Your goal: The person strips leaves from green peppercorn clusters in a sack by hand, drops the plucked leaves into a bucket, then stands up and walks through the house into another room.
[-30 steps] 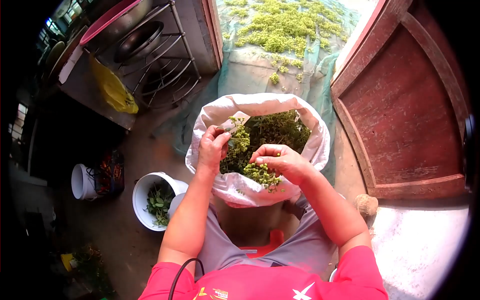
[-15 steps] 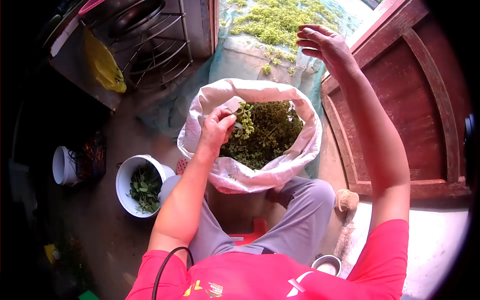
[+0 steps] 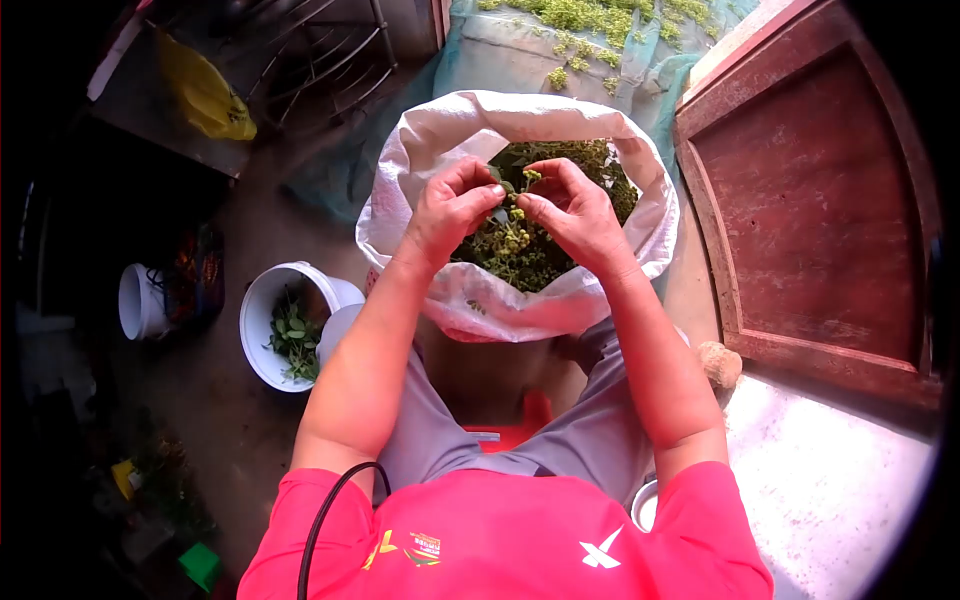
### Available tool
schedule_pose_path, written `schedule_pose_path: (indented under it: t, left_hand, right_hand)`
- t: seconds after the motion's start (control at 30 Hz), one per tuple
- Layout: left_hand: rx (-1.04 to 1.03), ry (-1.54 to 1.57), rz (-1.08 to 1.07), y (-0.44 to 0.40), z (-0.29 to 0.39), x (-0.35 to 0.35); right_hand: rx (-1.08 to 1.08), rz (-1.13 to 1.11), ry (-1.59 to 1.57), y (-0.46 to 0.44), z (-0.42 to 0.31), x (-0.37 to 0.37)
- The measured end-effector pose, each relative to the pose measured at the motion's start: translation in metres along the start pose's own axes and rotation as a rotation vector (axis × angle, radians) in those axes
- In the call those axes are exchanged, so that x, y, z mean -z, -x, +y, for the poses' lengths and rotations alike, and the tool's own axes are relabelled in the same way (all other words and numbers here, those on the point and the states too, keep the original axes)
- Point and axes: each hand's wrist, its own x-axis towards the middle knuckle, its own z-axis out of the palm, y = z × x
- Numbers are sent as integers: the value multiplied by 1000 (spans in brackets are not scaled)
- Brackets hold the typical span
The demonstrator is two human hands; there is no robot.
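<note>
Door [image 3: 820,210], red-brown and panelled, stands at the right of the area, its surface worn. Netting [image 3: 490,75], teal and pale, is spread over the ground beyond the opening; green clusters [image 3: 590,15] lie on its far part. White sack [image 3: 560,117] stands upright before the person, its mouth wide and its rim rolled outward. Darker green plant matter [image 3: 540,265] fills the visible interior. Person wears a red shirt [image 3: 490,530] and grey trousers [image 3: 425,425], with knees at either side of the sack's near wall. Metal rack [image 3: 385,40] is at upper left, in shadow. White bucket [image 3: 255,340], tilted toward the viewer, is beside the left knee, with leafy stems [image 3: 293,335] inside. Yellow bag [image 3: 205,85] hangs near the rack. Smaller white pail [image 3: 140,302] lies further left, beside a dark container too dim to identify.

Both hands are over the sack mouth, near each other. Left hand [image 3: 450,210]: thumb and forefinger pinched together on a sprig [image 3: 516,212]. Right hand [image 3: 580,215]: thumb and forefinger curled at the sprig's other side; whether they press on it cannot be told. Sprig is between the two hands, above the sack's contents, and carries small yellow-green buds [image 3: 531,175].
</note>
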Motion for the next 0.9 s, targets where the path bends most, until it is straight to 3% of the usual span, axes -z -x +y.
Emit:
schedule_pose_path:
  t: [0.07, 0.13, 0.27, 0.33, 0.43, 0.53, 0.7, 0.77, 0.8, 0.9]
  left_hand:
    - [9, 8, -32, 0, 2, 0]
    - [34, 14, -38, 1, 1, 0]
    - [17, -11, -26, -1, 2, -3]
    - [9, -16, -40, -2, 1, -4]
    - [8, -16, -18, -5, 1, -7]
    - [-10, -8, -28, -7, -2, -11]
    - [-71, -40, 10, -10, -8, -16]
    - [-105, -63, 11, -9, -9, -14]
    - [-122, 1, 0, -6, -6, -11]
    - [-107, 106, 1, -7, -2, -1]
  right_hand:
    - [-23, 6, -50, 1, 0, 1]
    - [46, -155, -22, -1, 1, 6]
    - [-101, -307, -138, -6, 2, 18]
    - [-60, -293, -154, -6, 6, 18]
    - [-7, -114, 34, -5, 5, 14]
    - [-245, -7, -570, -4, 17, 0]
    - [-349, 82, -770, -7, 21, -9]
    - [-525, 371, -823, -13, 23, -2]
    - [-486, 435, -789, -19, 36, 12]
    - [-227, 309, -516, -21, 21, 35]
